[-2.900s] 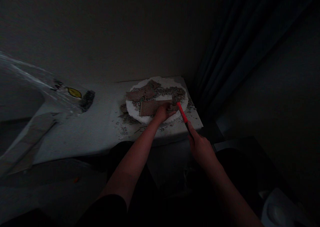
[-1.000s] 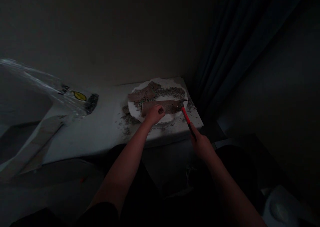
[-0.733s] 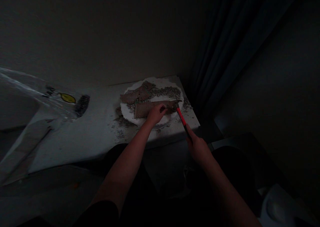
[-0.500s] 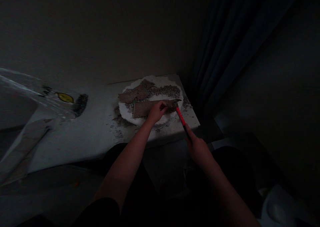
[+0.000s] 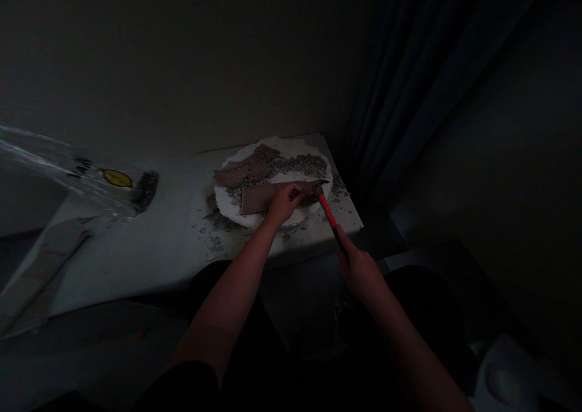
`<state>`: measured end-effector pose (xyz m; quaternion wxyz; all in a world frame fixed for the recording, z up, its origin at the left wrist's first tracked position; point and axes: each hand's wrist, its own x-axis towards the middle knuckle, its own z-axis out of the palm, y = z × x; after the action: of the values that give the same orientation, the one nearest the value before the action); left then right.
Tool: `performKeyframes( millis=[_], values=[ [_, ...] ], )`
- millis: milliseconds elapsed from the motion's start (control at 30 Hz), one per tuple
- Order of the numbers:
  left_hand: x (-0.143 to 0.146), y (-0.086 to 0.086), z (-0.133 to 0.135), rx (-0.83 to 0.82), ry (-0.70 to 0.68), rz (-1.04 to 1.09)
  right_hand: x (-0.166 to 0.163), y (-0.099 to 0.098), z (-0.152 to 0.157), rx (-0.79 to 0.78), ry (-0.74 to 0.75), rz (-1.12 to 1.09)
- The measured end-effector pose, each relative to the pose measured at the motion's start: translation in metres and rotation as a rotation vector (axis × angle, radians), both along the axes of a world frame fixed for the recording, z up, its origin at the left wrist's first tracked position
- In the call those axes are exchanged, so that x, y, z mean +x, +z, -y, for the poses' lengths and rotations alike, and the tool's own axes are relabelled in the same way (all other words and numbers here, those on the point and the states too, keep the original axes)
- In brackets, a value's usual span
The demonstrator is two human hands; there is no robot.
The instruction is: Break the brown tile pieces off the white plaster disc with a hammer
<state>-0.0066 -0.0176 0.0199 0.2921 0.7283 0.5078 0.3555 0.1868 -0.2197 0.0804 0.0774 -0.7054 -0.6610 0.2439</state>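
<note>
My right hand (image 5: 362, 271) is wrapped round the black grip of a hammer (image 5: 327, 210) with a red and black handle. Its dark head rests at the right end of a long brown textured slab (image 5: 257, 198). On top of that slab lies my left hand (image 5: 282, 206), its fingers curled together near the hammer head. Whatever those fingers pinch is too small and dark to make out. Beneath the slab is a round white pad (image 5: 230, 207) with a ragged edge. Broken brown pieces (image 5: 243, 171) and a heap of grey-brown chips (image 5: 305, 166) lie on its far side.
The pad sits on a pale table (image 5: 175, 236), with crumbs scattered around it. At the left stands clear plastic wrapping (image 5: 86, 172) with a yellow label. A dark curtain (image 5: 400, 85) hangs at the right. A pale object (image 5: 504, 375) shows at lower right.
Hardly anything differs. The hammer head stays at the slab's right end and my left hand keeps its place. The whole view has shifted very slightly.
</note>
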Motion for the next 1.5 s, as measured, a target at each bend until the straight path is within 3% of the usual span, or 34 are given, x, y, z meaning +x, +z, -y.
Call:
performKeyframes(
  millis=[200, 867, 967, 1100, 1500],
  values=[
    [0.0, -0.003, 0.001, 0.015, 0.007, -0.117, 0.0, 0.001, 0.0, -0.002, -0.003, -0.006],
    [0.001, -0.009, 0.004, 0.035, 0.033, -0.078, 0.0, -0.003, -0.001, 0.016, 0.006, 0.007],
    [0.001, -0.013, 0.004, 0.109, 0.021, -0.097, 0.001, -0.003, -0.002, 0.03, 0.006, -0.002],
    [0.001, -0.017, 0.003, 0.241, -0.009, -0.129, 0.002, 0.002, 0.001, 0.059, 0.001, -0.012],
    [0.002, -0.026, -0.002, 0.221, -0.034, -0.174, -0.007, 0.024, 0.003, 0.188, 0.029, -0.033]
  ],
)
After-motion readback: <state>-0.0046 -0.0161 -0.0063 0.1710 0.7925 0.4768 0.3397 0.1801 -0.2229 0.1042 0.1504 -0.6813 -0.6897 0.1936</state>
